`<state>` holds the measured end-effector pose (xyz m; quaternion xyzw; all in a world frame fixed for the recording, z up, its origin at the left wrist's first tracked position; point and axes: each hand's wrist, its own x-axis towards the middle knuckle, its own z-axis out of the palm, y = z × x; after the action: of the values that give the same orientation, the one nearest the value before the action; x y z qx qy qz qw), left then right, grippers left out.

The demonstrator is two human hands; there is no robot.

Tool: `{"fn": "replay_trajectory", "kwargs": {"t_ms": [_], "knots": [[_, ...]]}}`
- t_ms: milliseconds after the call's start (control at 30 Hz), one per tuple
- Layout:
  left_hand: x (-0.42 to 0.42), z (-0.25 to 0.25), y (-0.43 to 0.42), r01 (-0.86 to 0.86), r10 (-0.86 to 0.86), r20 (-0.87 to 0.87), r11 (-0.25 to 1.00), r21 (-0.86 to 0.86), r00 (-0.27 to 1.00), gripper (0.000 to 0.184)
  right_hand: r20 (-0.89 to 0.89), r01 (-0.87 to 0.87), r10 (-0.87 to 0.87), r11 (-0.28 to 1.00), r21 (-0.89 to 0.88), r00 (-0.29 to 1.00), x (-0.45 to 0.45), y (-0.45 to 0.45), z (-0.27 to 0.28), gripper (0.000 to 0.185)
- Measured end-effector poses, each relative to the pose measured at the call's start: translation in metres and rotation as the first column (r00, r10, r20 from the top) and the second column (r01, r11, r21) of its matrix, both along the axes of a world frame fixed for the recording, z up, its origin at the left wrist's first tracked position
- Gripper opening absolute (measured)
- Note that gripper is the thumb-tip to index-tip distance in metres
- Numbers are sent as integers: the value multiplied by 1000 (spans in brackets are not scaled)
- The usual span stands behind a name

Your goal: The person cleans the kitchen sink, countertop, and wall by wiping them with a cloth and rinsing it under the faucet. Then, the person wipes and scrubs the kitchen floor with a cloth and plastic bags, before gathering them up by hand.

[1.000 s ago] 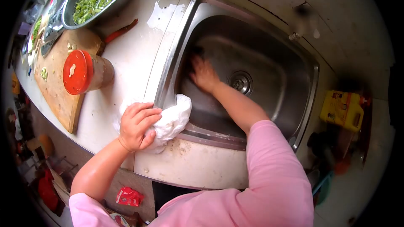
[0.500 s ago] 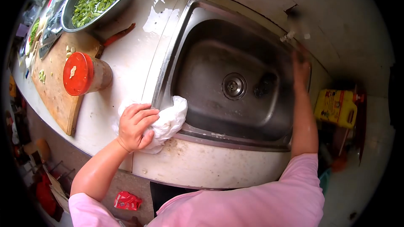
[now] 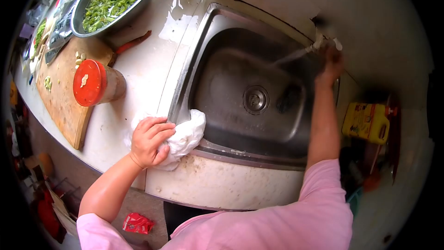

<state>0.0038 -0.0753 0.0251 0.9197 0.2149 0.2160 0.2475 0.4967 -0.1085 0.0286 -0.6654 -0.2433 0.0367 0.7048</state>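
From my remote station I read the head view as follows: the two hands are well apart. The left hand [image 3: 150,143] rests on a white crumpled bundle [image 3: 188,132], fingers curved over it; I cannot tell how firmly it grips. The bundle lies at the near-left corner of the steel sink [image 3: 222,81], partly on the counter [image 3: 199,183] and partly over the rim. The right hand [image 3: 330,65] is at the tap [image 3: 318,41], above the sink's far-right side; blur prevents me from confirming whether its fingers are closed on the tap. A pale streak [image 3: 291,57] extends from the tap over the sink, toward the left; I cannot distinguish water from spout. The drain [image 3: 255,99] is uncovered at the sink floor. Left of the sink I locate a red-lidded jar [image 3: 111,84] beside a wooden cutting board [image 3: 69,111], and beyond them a metal basin [image 3: 78,21] of chopped greens [image 3: 115,1]. A yellow jug [image 3: 365,121] stands to the sink's right.
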Motion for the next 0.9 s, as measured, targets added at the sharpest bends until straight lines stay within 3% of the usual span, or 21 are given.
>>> {"fn": "replay_trajectory", "kwargs": {"t_ms": [33, 67, 167, 267, 367, 400, 433, 467, 500, 533, 567, 667, 733, 800, 900], "knots": [[-1, -1, 0, 1, -1, 2, 1000, 1, 1000, 29, -254, -349, 422, 893, 285, 870, 24, -9, -51, 30], [-2, -1, 0, 4, -4, -3, 1000, 0, 1000, 29, -343, -514, 782, 607, 606, 520, 44, -17, -95, 28], [-3, -2, 0, 1, -1, 7, 1000, -4, 1000, 29, -626, -304, 554, 830, 468, 550, 31, 17, -113, 29], [-3, -2, 0, 5, -5, -18, 1000, -10, 1000, 29, -693, -236, 466, 883, 406, 551, 21, 36, -108, 32], [-3, -1, 0, 4, -5, -20, 1000, -16, 1000, 29, -698, -205, 329, 944, 258, 636, 15, 29, -104, 35], [-3, -1, 0, 6, -7, -17, 1000, -22, 1000, 29, -675, -194, 237, 971, 140, 699, 10, 19, -105, 36], [-4, -1, 0, 8, -9, -17, 1000, -23, 1000, 29, -572, -167, 82, 981, -97, 816, 0, 3, -108, 37], [-4, -1, 0, 8, -8, -14, 1000, -22, 1000, 29, -343, -135, -11, 907, -399, 939, -14, -23, -118, 38], [-4, -2, 0, 5, -6, -11, 1000, -22, 1000, 29, -44, -38, 11, 753, -657, 999, -29, -52, -130, 39], [-4, -2, 1, 11, -11, -4, 1000, -24, 1000, 29, 304, 149, 169, 597, -789, 937, -41, -79, -145, 42], [-4, -2, 1, 12, -12, 0, 1000, -24, 1000, 29, 618, 458, 304, 458, -762, 725, -53, -107, -161, 45], [-6, -3, 1, 11, -11, -5, 1000, -22, 1000, 30, 716, 622, 107, 419, -662, 690, -61, -96, -219, 49], [-5, -3, 2, 5, -5, -14, 1000, -22, 1000, 30, 557, 343, 289, 548, -763, 778, -80, -37, -220, 47], [-4, -2, 2, 6, -7, -24, 999, -33, 1000, 30, 418, 152, 376, 567, -810, 827, -125, 7, -208, 49], [-6, -3, 1, 15, -15, -27, 1000, -28, 1000, 30, 368, -147, 851, 446, -883, 374, -144, -14, -192, 46]]}}
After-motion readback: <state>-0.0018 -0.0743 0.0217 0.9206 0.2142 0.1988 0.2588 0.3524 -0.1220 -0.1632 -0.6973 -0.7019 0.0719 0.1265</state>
